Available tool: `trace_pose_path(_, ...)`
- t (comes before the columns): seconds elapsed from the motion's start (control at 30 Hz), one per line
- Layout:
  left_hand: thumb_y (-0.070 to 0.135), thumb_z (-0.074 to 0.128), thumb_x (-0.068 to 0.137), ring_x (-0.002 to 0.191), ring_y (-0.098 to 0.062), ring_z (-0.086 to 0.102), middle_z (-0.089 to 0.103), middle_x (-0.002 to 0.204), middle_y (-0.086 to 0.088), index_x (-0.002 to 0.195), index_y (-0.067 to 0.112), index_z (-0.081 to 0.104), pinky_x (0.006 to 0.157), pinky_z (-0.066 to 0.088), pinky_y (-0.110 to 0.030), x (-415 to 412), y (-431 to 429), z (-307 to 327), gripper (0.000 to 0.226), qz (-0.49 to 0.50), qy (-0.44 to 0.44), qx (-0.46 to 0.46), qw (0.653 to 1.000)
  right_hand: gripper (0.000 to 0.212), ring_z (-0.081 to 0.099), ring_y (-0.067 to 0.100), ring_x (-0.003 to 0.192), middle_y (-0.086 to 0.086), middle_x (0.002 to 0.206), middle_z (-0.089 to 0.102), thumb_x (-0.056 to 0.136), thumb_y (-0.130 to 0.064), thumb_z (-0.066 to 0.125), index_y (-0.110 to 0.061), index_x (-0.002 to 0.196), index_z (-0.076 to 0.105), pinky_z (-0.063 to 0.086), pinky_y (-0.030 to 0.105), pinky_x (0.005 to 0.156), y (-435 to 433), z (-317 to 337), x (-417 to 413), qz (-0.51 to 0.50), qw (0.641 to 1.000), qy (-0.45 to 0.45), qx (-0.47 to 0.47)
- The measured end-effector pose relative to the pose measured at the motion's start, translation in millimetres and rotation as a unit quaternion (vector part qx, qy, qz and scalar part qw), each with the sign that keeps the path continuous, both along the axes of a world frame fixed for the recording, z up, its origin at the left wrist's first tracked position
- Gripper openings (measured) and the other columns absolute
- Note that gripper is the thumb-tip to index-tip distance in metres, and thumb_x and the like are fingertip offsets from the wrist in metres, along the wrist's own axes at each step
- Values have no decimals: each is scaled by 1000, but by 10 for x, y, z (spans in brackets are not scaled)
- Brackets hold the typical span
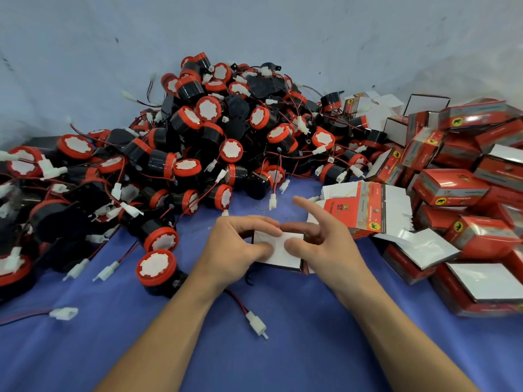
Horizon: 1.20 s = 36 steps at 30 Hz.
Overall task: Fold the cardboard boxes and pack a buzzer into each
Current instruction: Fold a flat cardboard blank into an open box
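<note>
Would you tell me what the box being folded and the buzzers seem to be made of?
The box: thin cardboard, judging by its crisp creased flaps, matt white inside. The buzzers: probably moulded plastic, with glossy black bodies that catch the light and smooth red rims.

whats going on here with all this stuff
A person is folding a small box with both hands: the left hand and right hand grip it while the thumbs press on its white flaps. A heap of loose buzzers lies behind and to the left, flat box blanks just beyond the right hand, folded boxes at right.
</note>
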<state>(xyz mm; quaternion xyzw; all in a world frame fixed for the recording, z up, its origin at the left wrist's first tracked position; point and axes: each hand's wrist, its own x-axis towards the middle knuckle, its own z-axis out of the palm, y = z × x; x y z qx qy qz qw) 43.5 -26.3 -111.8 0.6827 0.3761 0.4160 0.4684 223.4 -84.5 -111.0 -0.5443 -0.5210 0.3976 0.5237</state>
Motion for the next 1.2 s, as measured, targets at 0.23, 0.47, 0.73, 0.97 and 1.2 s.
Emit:
trace_pose_path(0.23,13,73,69,102,-4,72,78,101,19,118,70,59,77,64,-42,21,-32,2,76,49,43,23,998,43,63,1,64,-17,97,77,82,-12,75,-38,115,69,48,15,58,-3,-6,-67,-94,989,-112,-11)
trace_pose_path(0.47,15,76,74,96,3,70,75,98,30,121,57,64,71,52,-12,59,-94,-18,65,87,80,74,990,27,56,-7,84,-27,104,69,89,-22,69,-36,112,68,38,0,71,-35,-27,-121,-105,956,-274,15)
trace_pose_path(0.73,25,73,82,101,-9,75,81,98,8,109,36,80,87,56,-23,40,-43,22,30,65,-35,4,997,30,60,-1,80,-17,84,68,87,-60,58,-37,102,70,46,15,68,-73,61,-74,-46,976,-213,-20)
trace_pose_path(0.97,26,69,77,112,-3,70,78,113,9,112,31,77,84,55,-17,39,-52,38,37,68,-117,-81,987,11,63,8,69,-8,76,71,81,-28,80,-35,88,76,45,27,65,-146,270,-65,53,985,-165,-11)
trace_pose_path(1.2,22,64,72,116,-3,67,74,122,8,131,36,64,91,55,-21,-85,53,73,61,70,-178,-110,975,22,55,23,87,-7,74,61,62,-5,57,-22,74,66,29,24,107,-5,200,-344,36,847,-506,162)
